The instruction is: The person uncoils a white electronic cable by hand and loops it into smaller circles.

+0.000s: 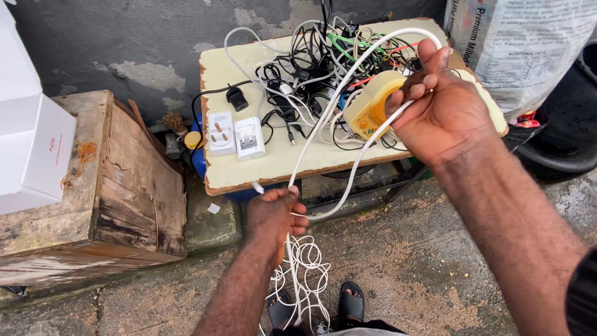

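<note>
My right hand [438, 102] is raised over the right side of a cream-painted board [273, 163] and grips a loop of thick white cable [329, 102]. Lower down, at the board's front edge, my left hand [277, 214] is closed around the same cable near its end. Thinner white cord [305, 274] hangs from that hand in loose coils toward the ground. Behind my right hand lies a yellow plastic device [372, 106] on the board.
A tangle of black, white and green cables [317, 62] covers the board's back. Two white plug adapters [235, 134] and a black plug [236, 98] lie at its left. A worn wooden crate [93, 180] with a white box [31, 137] stands left; a sack [528, 43] and tyre [569, 134] right.
</note>
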